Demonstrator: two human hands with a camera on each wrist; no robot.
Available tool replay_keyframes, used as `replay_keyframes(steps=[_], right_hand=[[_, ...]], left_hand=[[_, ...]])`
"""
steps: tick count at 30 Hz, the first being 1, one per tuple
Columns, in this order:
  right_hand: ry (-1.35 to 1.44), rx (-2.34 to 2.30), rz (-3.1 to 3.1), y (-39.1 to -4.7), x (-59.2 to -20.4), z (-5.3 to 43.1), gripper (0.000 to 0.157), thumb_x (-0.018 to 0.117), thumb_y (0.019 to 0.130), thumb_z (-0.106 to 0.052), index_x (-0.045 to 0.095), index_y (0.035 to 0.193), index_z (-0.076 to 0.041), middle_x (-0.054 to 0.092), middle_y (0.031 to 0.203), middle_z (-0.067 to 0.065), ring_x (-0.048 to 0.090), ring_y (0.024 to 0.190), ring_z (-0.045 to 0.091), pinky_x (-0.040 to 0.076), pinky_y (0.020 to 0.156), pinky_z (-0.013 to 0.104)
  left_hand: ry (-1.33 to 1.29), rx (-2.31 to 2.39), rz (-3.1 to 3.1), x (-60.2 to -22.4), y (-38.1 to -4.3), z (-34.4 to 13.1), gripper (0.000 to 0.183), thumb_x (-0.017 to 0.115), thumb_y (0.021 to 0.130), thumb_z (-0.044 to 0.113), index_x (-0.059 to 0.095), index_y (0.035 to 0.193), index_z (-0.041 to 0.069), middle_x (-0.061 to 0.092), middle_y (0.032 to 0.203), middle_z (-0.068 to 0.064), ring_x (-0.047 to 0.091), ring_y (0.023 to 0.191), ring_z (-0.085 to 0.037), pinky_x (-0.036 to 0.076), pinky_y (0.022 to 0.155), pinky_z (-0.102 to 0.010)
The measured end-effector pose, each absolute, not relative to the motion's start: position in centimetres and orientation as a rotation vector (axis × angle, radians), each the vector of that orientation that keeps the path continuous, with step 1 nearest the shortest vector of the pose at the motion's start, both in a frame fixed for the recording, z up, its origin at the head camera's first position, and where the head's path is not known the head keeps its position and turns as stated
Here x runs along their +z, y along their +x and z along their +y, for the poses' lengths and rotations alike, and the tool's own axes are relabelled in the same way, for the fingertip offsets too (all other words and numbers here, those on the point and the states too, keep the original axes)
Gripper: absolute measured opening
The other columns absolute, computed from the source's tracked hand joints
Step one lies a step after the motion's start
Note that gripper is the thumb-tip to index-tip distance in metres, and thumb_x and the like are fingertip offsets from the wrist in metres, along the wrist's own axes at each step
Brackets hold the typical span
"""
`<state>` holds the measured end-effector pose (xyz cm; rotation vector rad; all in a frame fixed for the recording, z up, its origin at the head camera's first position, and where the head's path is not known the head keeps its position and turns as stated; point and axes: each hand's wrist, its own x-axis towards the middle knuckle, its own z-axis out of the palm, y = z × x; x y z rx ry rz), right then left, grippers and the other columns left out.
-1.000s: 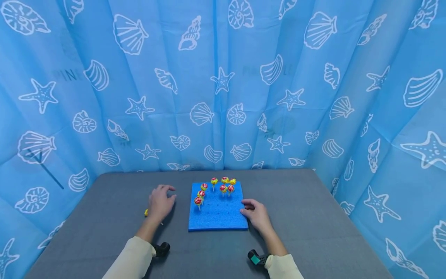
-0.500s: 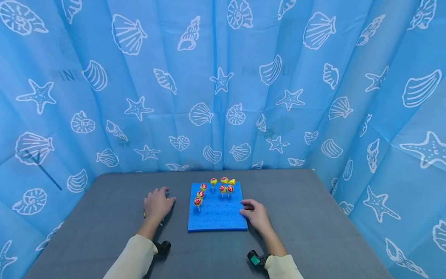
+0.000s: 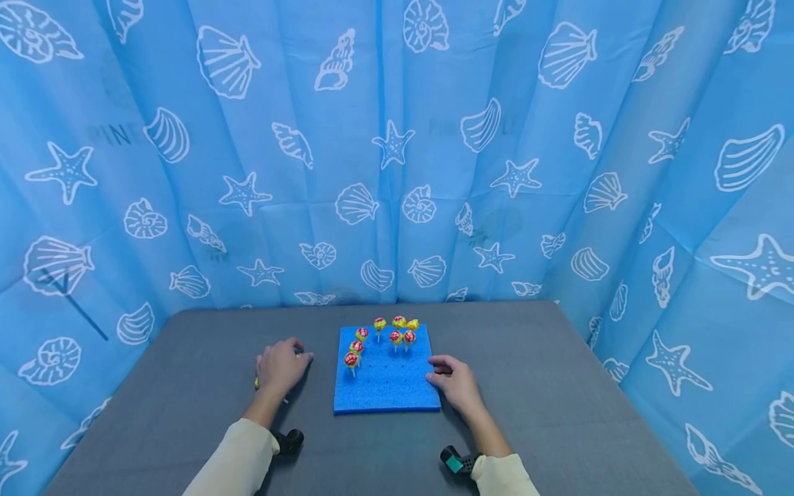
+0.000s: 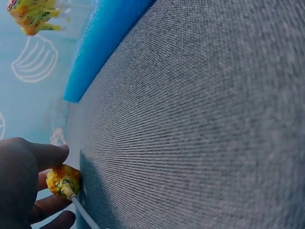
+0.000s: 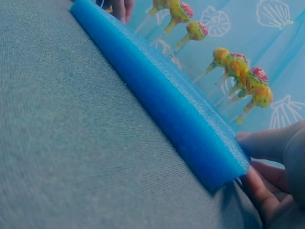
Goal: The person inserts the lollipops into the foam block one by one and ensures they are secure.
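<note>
My left hand (image 3: 279, 368) is low over the table, left of a blue foam board (image 3: 387, 398). Its thumb and fingers curl around the yellow-wrapped head of a lollipop (image 4: 64, 181), whose white stick points away from the palm. Another lollipop (image 3: 257, 383) lies on the table partly hidden beneath that hand and wrist. At the board's right edge, my right hand (image 3: 457, 383) holds on, thumb (image 5: 259, 143) against the top face and fingers against the side. Several red-and-yellow lollipops (image 3: 351, 360) stand upright in the board, along its left side and toward its back.
Small holes dot the board's front and middle. The grey cloth-covered table (image 3: 533, 386) extends around it to a blue shell-print curtain (image 3: 397, 172) behind and at the sides. A black wrist camera (image 3: 289, 441) sits on the left wrist, another (image 3: 457, 460) on the right.
My left hand has shifted left and down onto a lollipop, its fingers closing around the wrapped head. My right hand keeps its hold on the board's edge.
</note>
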<state>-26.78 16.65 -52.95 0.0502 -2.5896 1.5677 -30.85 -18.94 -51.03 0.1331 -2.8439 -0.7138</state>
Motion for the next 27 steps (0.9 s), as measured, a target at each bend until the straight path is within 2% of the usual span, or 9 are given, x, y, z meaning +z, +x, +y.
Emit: replay_keyframes(steps=[11, 23, 27], right_hand=[[0.040, 1.569, -2.598, -26.7, -52.8, 16.6, 0.026, 0.070, 0.089, -0.006, 0.068, 0.115, -0.005, 0.066, 0.105, 0.008, 0.061, 0.096, 0.023, 0.053, 0.084, 0.042], [0.048, 1.559, -2.594, -26.7, -53.0, 16.7, 0.026, 0.070, 0.089, -0.006, 0.068, 0.115, -0.005, 0.066, 0.106, 0.008, 0.061, 0.097, 0.024, 0.053, 0.084, 0.042], [0.046, 1.555, -2.591, -26.8, -53.0, 16.6, 0.026, 0.071, 0.089, -0.007, 0.068, 0.115, -0.005, 0.066, 0.106, 0.008, 0.061, 0.097, 0.023, 0.053, 0.085, 0.041]], left_hand=[[0.084, -0.814, -2.778, -49.8, -30.9, -18.5, 0.027, 0.071, 0.089, 0.030, 0.069, 0.105, 0.008, 0.068, 0.095, -0.009, 0.060, 0.090, -0.032, 0.040, 0.081, -0.051], [0.038, -0.900, -2.650, -46.8, -30.9, -17.2, 0.029, 0.071, 0.090, 0.034, 0.069, 0.104, 0.009, 0.065, 0.092, -0.008, 0.058, 0.087, -0.028, 0.039, 0.085, -0.049], [0.013, -0.931, -2.606, -45.8, -31.0, -16.7, 0.028, 0.070, 0.090, 0.035, 0.069, 0.103, 0.010, 0.065, 0.092, -0.007, 0.056, 0.084, -0.026, 0.042, 0.079, -0.046]])
